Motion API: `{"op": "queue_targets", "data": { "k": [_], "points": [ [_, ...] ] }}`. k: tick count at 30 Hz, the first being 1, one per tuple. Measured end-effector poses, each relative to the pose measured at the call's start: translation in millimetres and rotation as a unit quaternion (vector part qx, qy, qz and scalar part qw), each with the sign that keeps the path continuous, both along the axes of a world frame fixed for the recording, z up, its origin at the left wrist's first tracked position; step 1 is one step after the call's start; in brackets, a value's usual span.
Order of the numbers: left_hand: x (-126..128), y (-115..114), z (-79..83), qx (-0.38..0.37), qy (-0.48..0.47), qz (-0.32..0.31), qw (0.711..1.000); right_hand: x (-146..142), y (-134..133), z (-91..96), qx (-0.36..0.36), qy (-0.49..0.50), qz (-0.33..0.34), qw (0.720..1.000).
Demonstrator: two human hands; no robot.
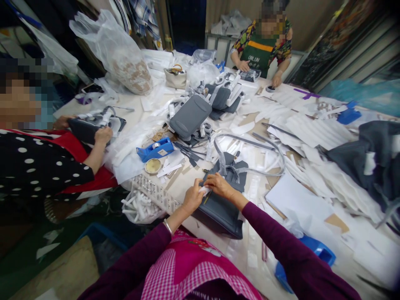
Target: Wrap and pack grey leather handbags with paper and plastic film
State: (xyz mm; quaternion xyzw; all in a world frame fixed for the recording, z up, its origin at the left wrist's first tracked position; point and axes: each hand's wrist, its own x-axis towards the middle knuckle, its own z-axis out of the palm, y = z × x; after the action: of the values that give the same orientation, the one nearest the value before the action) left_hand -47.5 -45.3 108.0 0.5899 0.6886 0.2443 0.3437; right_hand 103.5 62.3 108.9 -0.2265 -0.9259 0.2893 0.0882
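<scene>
Grey handbag [220, 213], smooth and boxy, lies at the worktop's [183, 182] near edge. Left hand [191, 200] pinches a small white strip [204, 190] against it. Right hand [218, 185], wrist bent, rests curled fingers on top; its grip is unclear.

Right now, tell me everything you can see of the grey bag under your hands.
The grey bag lies flat at the table's near edge, one corner overhanging. It looks like matte dark-grey leather or imitation. Grey straps loop out from its top. The left hand pinches a white strip at its upper end; the right hand presses beside it.
</scene>
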Motion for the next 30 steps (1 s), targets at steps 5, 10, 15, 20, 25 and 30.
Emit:
{"op": "queue_targets", "data": {
  "k": [5, 10, 15, 20, 25, 30],
  "points": [
    [2, -3, 1.8, 0.013, 0.053, -0.017, 0.998, -3, 6, -2.0, 0.011, -0.098, 0.073, 0.992],
    [0, -1, 2.7, -0.001, 0.058, -0.018, 0.998, -1, 13, -8.8, 0.042, -0.113, 0.041, 0.992],
    [-5, 5, 2.2, -0.032, -0.033, -0.020, 0.999, 16, 20, -7.6, 0.066, -0.060, -0.160, 0.983],
    [-8, 11, -7.0, -0.084, -0.147, 0.020, 0.985, 49, -8, -6.4, -0.044, 0.129, -0.398, 0.907],
    [-10, 14, -14.0, -0.071, -0.193, -0.003, 0.979, 44, -37, 11.1, 0.014, 0.080, -0.323, 0.943],
    [-9, 16, -10.6, -0.040, -0.196, -0.021, 0.979, 10, -24, 29.5, 0.051, -0.095, -0.135, 0.985]
  ]
}}
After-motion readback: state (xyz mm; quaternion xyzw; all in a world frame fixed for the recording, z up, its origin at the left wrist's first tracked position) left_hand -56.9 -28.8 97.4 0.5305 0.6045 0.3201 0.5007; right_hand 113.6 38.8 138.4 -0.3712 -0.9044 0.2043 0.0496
